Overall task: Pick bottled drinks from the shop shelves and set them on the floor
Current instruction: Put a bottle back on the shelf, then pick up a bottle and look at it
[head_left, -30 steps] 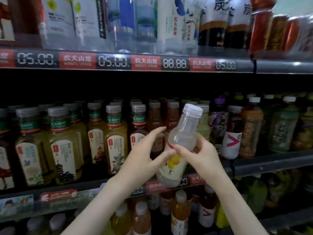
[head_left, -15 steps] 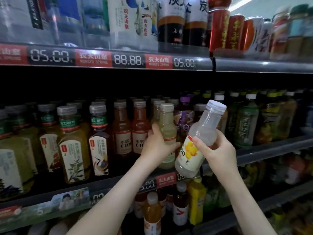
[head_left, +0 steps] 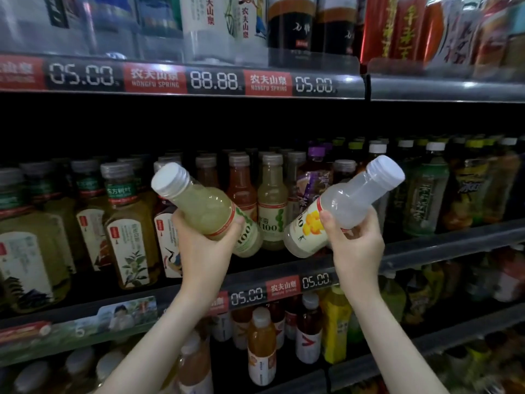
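Note:
My left hand (head_left: 203, 245) grips a pale green juice bottle (head_left: 206, 207) with a white cap, tilted so the cap points up and left, lifted off the middle shelf (head_left: 443, 245). My right hand (head_left: 355, 245) holds a cloudy white bottle (head_left: 345, 206) with a yellow fruit label, its white cap tilted up and right. Both bottles hang in front of the middle shelf's front row, a hand's width apart. The floor is out of view.
Rows of tea and juice bottles (head_left: 125, 231) fill the middle shelf. A matching green bottle (head_left: 271, 203) stands between my hands. Price rails (head_left: 216, 81) edge the upper shelf with cans (head_left: 397, 29) above. More bottles (head_left: 261, 345) stand on the lower shelf.
My left hand closed on the green bottle on the shelf, then pulled it out and tipped it leftward. The right hand kept its white bottle and shifted slightly right.

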`<state>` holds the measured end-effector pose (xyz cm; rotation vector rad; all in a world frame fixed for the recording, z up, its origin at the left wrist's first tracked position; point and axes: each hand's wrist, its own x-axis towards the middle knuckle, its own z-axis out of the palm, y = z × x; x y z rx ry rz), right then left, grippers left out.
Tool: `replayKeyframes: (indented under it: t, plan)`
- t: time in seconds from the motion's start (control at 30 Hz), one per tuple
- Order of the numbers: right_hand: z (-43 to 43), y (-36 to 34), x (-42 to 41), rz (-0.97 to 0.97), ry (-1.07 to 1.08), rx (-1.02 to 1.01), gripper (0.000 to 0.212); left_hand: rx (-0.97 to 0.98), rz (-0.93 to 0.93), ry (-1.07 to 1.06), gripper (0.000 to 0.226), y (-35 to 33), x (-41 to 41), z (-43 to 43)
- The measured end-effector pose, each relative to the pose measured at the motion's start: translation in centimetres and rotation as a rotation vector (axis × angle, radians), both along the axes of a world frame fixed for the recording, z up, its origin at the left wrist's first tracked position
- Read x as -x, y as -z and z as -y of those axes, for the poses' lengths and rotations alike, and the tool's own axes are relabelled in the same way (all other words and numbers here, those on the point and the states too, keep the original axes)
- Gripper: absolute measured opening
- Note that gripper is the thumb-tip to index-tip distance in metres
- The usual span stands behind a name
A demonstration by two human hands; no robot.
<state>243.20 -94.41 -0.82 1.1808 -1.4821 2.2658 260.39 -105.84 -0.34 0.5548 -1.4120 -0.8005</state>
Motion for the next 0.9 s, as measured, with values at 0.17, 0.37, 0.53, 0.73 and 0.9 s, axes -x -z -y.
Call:
replayKeyframes:
  t: [0.17, 0.37, 0.53, 0.73, 0.9]
  plan:
    - [2.6, 0.0, -1.9, -0.09, -0.025, -0.053, 0.06, 0.094, 0.046, -0.04, 0.072, 0.0, -1.0, 0.3]
    - [4.2, 0.2, -2.2, -0.09, -0.018, -0.078, 0.06, 0.037, 0.232, 0.035, 0.074, 0.1, -0.1, 0.7]
    - [1.4, -1.1, -0.2, -0.116, 0.113, 0.039, 0.052, 0.027, 0.393, 0.07, 0.061, -0.1, 3.4, 1.4]
    - [-2.4, -2.0, 3.7, -0.122, 0.2, -0.042, 0.058, -0.021, 0.548, 0.012, 0.077, -0.7, 8.2, 1.2]
    - [-4.0, -0.7, 5.3, -0.073, 0.187, -0.108, 0.05, 0.151, 0.59, -0.203, 0.092, -0.1, 9.0, -1.3]
